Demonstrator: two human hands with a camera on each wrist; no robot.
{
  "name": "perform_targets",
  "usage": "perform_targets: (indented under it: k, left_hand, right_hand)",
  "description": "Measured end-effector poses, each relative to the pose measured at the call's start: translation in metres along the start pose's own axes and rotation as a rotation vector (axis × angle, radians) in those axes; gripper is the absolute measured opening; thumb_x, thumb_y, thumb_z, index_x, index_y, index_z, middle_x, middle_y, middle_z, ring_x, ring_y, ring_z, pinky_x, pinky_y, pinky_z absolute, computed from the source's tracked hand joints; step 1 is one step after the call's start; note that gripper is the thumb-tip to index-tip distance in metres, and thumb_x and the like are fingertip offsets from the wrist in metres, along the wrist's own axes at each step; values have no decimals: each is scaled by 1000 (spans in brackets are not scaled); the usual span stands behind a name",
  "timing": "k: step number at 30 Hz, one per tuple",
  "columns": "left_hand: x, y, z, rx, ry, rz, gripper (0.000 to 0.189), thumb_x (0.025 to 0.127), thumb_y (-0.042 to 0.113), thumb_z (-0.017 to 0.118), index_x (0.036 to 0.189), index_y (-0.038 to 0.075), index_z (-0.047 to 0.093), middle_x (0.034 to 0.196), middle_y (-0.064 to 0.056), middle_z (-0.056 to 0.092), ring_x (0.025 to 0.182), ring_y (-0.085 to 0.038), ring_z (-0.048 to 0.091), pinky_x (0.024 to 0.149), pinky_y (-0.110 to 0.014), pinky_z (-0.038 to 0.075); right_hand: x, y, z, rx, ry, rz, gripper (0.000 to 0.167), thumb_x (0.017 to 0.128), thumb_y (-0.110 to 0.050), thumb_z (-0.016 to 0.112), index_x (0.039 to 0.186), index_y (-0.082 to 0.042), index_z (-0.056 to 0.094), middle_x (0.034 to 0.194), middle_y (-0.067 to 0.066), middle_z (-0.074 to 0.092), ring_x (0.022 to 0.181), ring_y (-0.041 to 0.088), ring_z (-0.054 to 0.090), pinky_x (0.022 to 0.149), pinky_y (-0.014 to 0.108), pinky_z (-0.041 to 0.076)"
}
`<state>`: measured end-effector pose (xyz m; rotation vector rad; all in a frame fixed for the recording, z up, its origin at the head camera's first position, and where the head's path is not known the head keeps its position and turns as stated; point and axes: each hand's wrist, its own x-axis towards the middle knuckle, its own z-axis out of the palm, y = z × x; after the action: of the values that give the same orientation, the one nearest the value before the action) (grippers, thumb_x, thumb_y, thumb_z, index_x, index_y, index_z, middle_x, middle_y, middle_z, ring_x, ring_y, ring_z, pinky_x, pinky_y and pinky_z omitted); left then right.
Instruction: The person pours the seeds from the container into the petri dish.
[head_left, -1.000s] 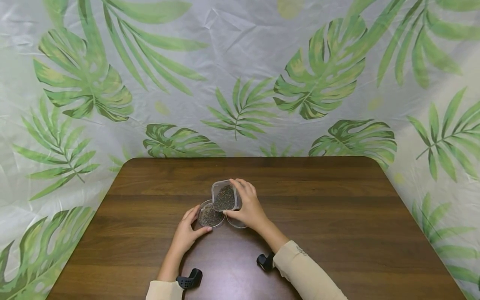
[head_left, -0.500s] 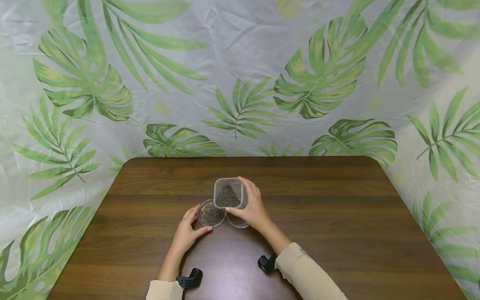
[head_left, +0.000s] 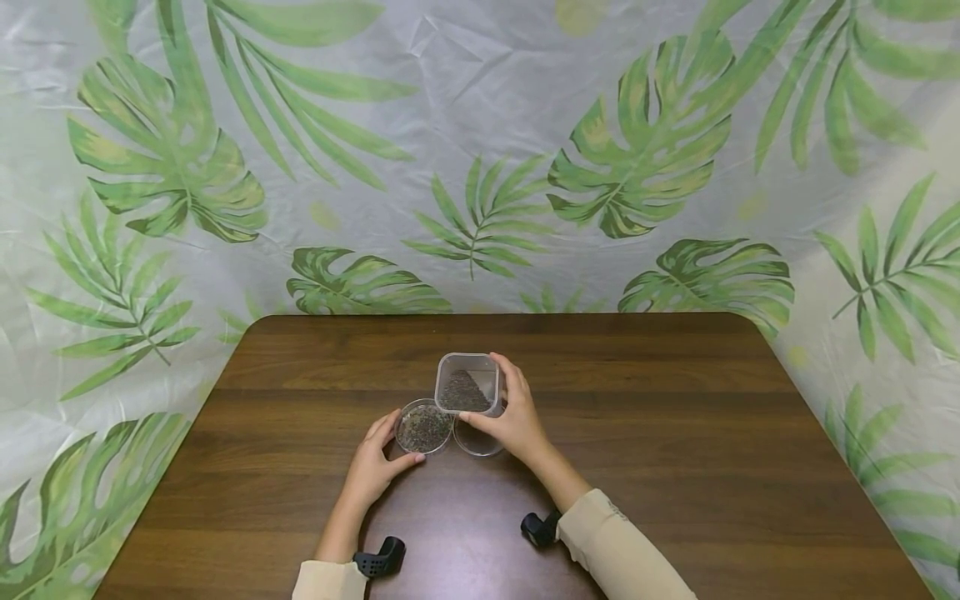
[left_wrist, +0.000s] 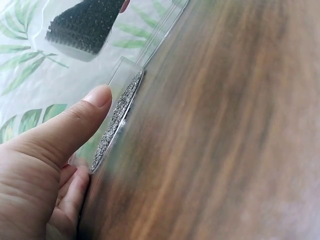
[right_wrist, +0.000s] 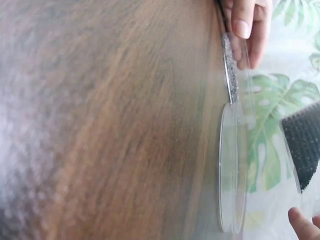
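1. A pale sheet (head_left: 480,100) printed with green leaves hangs behind everything.
2. The brown, wood-grained desk (head_left: 675,433) fills most of both wrist views.
3. The right hand (head_left: 513,421) has its grip on the square container, thumb on the near side and fingers on the far one. The head view shows this hold; the right wrist view catches only fingertips at its edge.
4. The left hand (head_left: 375,458) has its grip around the filled dish, thumb and fingers on opposite sides.
5. The square container (head_left: 485,377) is clear, round-cornered and tilted. From the head it overlaps both dishes; the wrist views show it raised above them, with a ribbed wall the head view does not reveal.
6. The filled dish (left_wrist: 122,72), round, clear and shallow, lies flat on the desk. Just beside it, the second dish (head_left: 477,440) lets the brown surface show through.
7. Dark, speckled granules (left_wrist: 116,120) cover the filled dish's bottom; others sit heaped to one side in the container.
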<state>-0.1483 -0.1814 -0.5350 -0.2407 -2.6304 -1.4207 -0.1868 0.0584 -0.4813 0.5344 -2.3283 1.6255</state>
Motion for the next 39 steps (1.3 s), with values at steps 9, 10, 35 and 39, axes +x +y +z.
perform_targets:
  k: [9, 10, 35, 39]
  left_hand:
    - [0, 0, 0, 9, 18, 37, 81, 64, 21, 81, 130, -4, 42, 126, -20, 44, 109, -31, 51, 92, -36, 41]
    - [0, 0, 0, 9, 14, 33, 81, 64, 21, 81, 131, -4, 42, 126, -19, 43, 109, -30, 51, 93, -36, 40]
    - [0, 0, 0, 23, -1, -5, 84, 64, 25, 81, 133, -1, 41, 128, -18, 42, 111, -30, 49, 97, -41, 36]
    - [0, 0, -1, 23, 1, -7, 84, 64, 26, 81, 133, -1, 41, 128, -18, 42, 111, -31, 49, 98, -44, 34]
  right_hand:
    - [-6, -34, -17, 71, 22, -13, 87, 64, -7, 81, 135, -5, 31, 127, 23, 36, 112, 39, 40, 87, 51, 42]
    - [-6, -36, -18, 70, 25, -11, 87, 64, -7, 81, 135, -4, 31, 127, 23, 36, 112, 40, 40, 87, 50, 43]
    - [-21, -16, -45, 110, 131, -8, 85, 65, -2, 78, 135, -4, 31, 127, 26, 37, 111, 42, 39, 77, 53, 47]
    - [-23, -15, -50, 87, 148, 13, 85, 64, -4, 79, 135, -5, 32, 126, 27, 38, 110, 43, 38, 77, 55, 46]
